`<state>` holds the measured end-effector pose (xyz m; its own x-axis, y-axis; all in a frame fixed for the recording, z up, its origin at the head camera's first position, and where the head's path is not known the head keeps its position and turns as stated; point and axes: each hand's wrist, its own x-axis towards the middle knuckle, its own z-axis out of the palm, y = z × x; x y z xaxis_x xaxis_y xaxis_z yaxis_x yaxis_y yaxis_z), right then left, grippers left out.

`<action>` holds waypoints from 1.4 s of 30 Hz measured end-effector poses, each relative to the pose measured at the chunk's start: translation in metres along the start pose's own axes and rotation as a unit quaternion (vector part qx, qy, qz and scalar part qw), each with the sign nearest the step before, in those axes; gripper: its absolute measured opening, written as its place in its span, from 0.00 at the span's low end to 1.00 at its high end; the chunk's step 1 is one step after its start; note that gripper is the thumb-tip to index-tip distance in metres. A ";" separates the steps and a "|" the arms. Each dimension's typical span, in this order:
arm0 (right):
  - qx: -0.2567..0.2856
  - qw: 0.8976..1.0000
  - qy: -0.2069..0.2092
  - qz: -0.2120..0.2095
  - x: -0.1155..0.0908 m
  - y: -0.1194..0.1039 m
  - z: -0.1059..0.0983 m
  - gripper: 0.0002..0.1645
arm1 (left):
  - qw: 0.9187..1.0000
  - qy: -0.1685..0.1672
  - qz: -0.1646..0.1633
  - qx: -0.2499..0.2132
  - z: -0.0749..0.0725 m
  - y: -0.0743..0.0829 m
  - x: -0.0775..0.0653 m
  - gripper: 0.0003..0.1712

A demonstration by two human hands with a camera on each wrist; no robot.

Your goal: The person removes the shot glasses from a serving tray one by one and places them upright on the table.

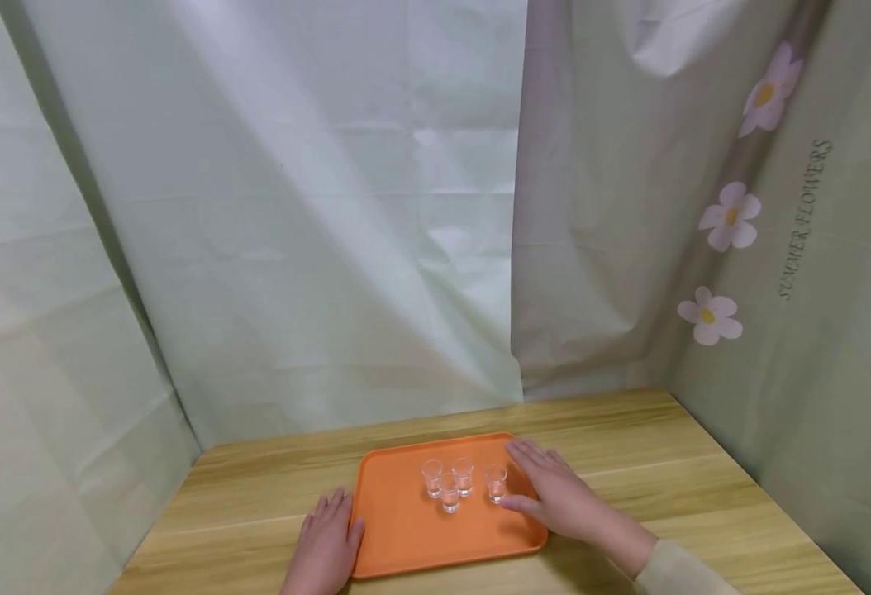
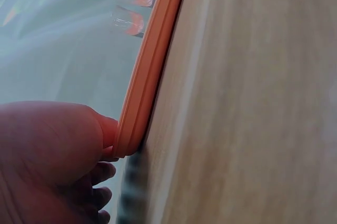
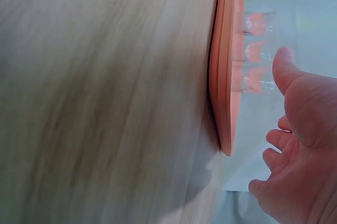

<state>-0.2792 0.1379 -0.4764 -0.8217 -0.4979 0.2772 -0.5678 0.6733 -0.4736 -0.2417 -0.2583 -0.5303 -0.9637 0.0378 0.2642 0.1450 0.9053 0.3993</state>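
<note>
Flanking an orange tray (image 1: 398,533), the person's two hands lie at its opposite short sides on a wood-grained table (image 1: 235,512). Four small clear glasses stand upright on the tray: one at the left (image 1: 431,478), one at the back (image 1: 462,476) and one at the front (image 1: 449,496) form a close cluster near the middle, and a fourth glass (image 1: 497,482) stands a little apart, toward the right rim.

The left hand (image 1: 324,537) is at the near left corner, its fingers straight and slightly apart, pointing away from the person, its thumb up against the rim. The right hand (image 1: 558,494) is by the right rim, its fingers extended toward the far right corner and its thumb set apart from them, reaching over the tray just beside the fourth glass; whether the thumb touches that glass cannot be told. A pale sleeve (image 1: 681,570) covers the right forearm.

Pale green sheeting (image 1: 294,248) hangs around the table, bearing white flowers (image 1: 730,216) and the lettering "SUMMER FLOWERS" (image 1: 804,219) on the right.
</note>
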 end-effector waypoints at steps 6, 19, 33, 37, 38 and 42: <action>0.023 1.000 -0.007 0.007 0.003 -0.002 0.000 0.55 | 0.999 0.033 0.024 0.001 0.009 -0.010 0.002 0.26; 0.035 0.999 0.005 -0.008 0.006 -0.005 0.007 0.52 | 0.999 -0.001 0.032 -0.016 -0.004 0.000 -0.002 0.27; 0.061 0.998 -0.003 0.006 0.008 -0.005 0.011 0.49 | 0.996 0.063 0.061 0.007 0.021 -0.023 0.000 0.24; 0.064 0.998 -0.001 0.023 0.008 -0.005 0.013 0.48 | 0.998 0.046 0.053 -0.003 0.021 -0.024 0.001 0.25; 0.066 0.998 0.001 0.025 0.008 -0.005 0.014 0.48 | 0.998 0.045 0.051 -0.005 0.021 -0.024 0.001 0.25; 0.077 0.997 0.005 0.031 0.009 -0.005 0.014 0.47 | 0.998 0.038 0.051 -0.002 0.018 -0.022 0.001 0.25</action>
<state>-0.2831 0.1225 -0.4840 -0.8556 -0.4526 0.2512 -0.5026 0.6103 -0.6123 -0.2504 -0.2709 -0.5548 -0.9243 0.0976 0.3690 0.2427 0.8964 0.3708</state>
